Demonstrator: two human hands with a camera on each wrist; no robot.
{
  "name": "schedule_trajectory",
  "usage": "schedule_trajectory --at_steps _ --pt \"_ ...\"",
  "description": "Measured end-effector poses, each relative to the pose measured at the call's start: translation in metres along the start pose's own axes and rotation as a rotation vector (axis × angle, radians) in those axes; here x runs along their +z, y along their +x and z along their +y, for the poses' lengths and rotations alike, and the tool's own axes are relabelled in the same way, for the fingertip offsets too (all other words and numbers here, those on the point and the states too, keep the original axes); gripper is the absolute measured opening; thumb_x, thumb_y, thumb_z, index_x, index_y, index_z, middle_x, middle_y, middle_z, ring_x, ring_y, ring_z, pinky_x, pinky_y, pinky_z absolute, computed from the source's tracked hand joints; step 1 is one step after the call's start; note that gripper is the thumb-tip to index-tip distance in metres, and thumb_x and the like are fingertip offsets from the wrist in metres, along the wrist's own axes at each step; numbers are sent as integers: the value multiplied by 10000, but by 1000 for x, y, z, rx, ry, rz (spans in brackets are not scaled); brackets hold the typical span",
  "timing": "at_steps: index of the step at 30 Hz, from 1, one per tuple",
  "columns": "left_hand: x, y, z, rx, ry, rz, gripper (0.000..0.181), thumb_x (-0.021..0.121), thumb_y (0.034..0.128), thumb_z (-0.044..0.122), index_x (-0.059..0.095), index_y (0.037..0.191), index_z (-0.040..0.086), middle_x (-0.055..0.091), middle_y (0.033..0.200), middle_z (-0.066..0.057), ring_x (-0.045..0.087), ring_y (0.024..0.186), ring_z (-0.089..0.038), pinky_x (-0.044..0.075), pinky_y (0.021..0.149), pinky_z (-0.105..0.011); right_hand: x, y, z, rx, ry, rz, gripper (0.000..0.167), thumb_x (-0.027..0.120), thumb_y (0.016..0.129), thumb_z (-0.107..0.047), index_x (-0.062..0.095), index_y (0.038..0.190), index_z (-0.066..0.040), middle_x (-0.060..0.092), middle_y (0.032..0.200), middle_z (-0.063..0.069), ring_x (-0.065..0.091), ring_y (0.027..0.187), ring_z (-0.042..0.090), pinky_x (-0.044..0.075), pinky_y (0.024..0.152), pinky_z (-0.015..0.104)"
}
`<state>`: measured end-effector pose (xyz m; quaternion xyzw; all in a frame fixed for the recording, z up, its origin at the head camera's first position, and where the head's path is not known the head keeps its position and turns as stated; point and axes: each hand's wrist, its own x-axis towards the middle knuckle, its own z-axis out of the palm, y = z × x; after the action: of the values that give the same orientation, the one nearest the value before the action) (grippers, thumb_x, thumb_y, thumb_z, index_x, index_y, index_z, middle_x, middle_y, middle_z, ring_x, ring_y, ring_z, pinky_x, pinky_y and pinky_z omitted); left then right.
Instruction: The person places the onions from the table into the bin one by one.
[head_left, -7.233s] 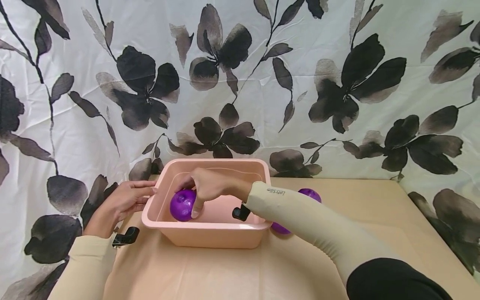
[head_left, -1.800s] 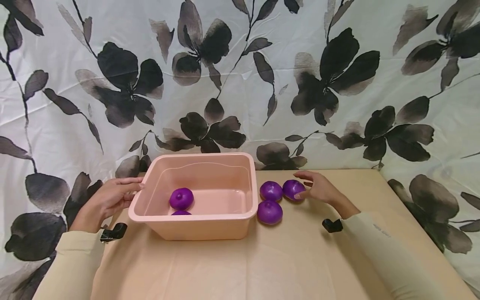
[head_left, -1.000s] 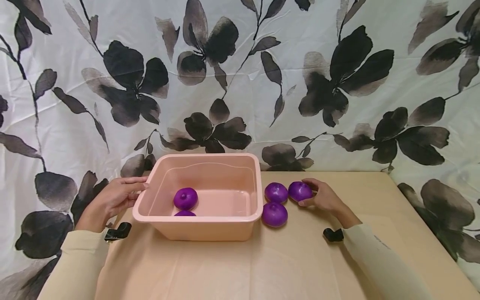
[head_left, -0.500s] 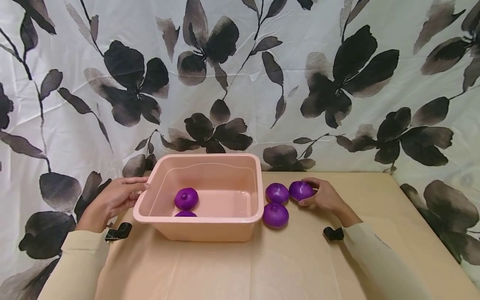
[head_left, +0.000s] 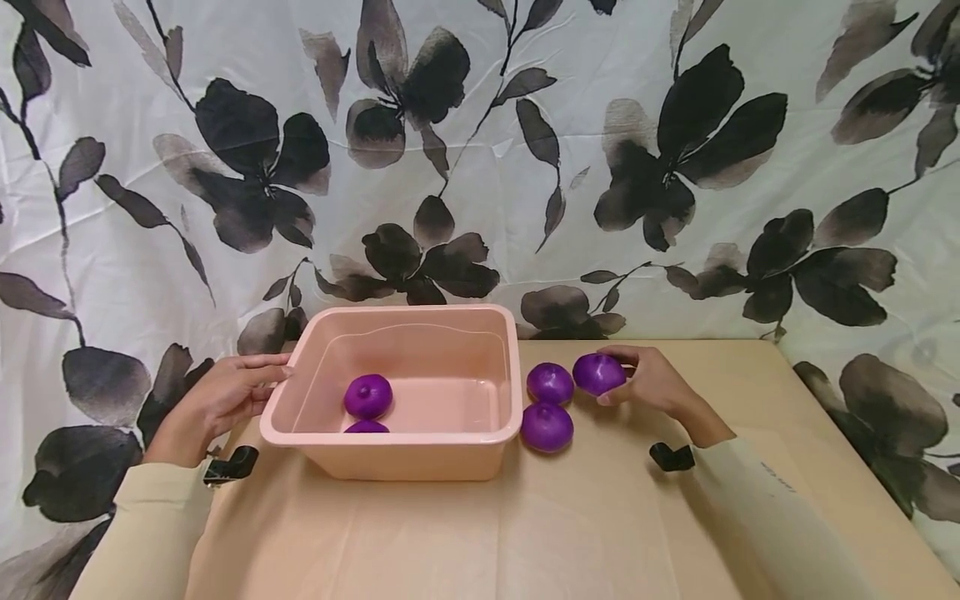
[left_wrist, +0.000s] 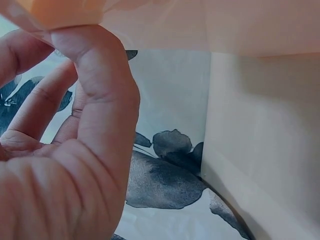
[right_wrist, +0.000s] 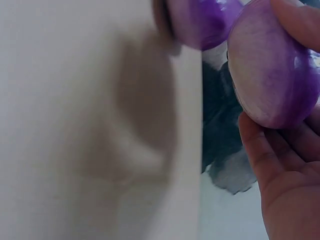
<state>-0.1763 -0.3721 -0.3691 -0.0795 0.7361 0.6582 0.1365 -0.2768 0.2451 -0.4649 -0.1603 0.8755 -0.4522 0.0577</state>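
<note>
1. Holding a purple ball (head_left: 598, 375) in the right grip (head_left: 654, 383), to the right of the pink tub (head_left: 420, 460) — pinched between thumb and fingers.
2. Touching the left edge of the tub with the left grip (head_left: 213, 404), fingers nearly straight.
3. Set on the bench (head_left: 600, 517), just right of the tub — a back ball (head_left: 550, 383) and a front ball (head_left: 547, 427), both purple.
4. Inside the tub, near its left side: a whole ball (head_left: 368, 396) and a half-hidden ball (head_left: 367, 427), purple too.
5. Behind the tub, a flowery cloth (head_left: 540, 158).
</note>
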Motion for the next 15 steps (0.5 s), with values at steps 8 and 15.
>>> schedule_trajectory --at_steps 8,15 --pt "-3 -2 1 0 4 -16 199 663 1024 139 759 1023 314 757 973 114 766 871 -92 641 782 -278 0 -16 -26 -31 -16 -12 858 979 678 -181 599 1433 -34 608 1440 224 651 1208 430 575 865 218" --pt "-6 -4 3 -6 27 -20 167 675 1018 158 756 1056 299 754 968 124 766 873 -86 642 785 -277 -2 -30 -48 -60 -5 -21 853 974 681 -176 599 1430 -12 639 1383 232 646 1167 393 593 838 237"
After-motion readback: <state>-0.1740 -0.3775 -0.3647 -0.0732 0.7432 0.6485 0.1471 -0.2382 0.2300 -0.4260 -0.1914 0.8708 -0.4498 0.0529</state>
